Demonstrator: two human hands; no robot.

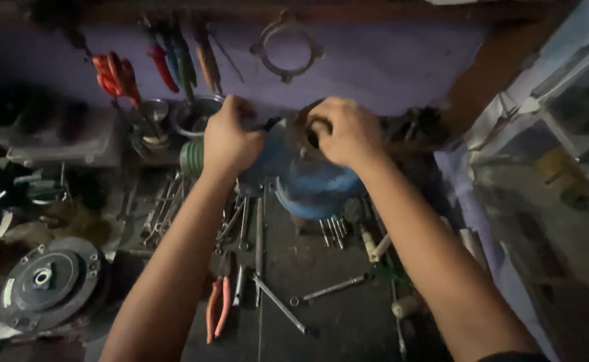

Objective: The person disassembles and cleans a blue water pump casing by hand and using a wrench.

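Note:
A blue, rounded metal machine body (311, 181) stands at the middle of a dark workbench. My left hand (230, 137) is closed on its upper left side, next to a green ribbed part (191, 159). My right hand (344, 131) grips a dark round part on top of the blue body, with the fingers curled over it. What lies under either palm is hidden.
Several wrenches and spanners (254, 234) lie on the bench below the blue body, with orange-handled pliers (216, 308) near the front. A round black disc (46, 278) sits at left. Pliers and screwdrivers (167, 64) and a metal ring gasket (286, 48) hang on the purple wall. Metal cups (150, 121) stand behind.

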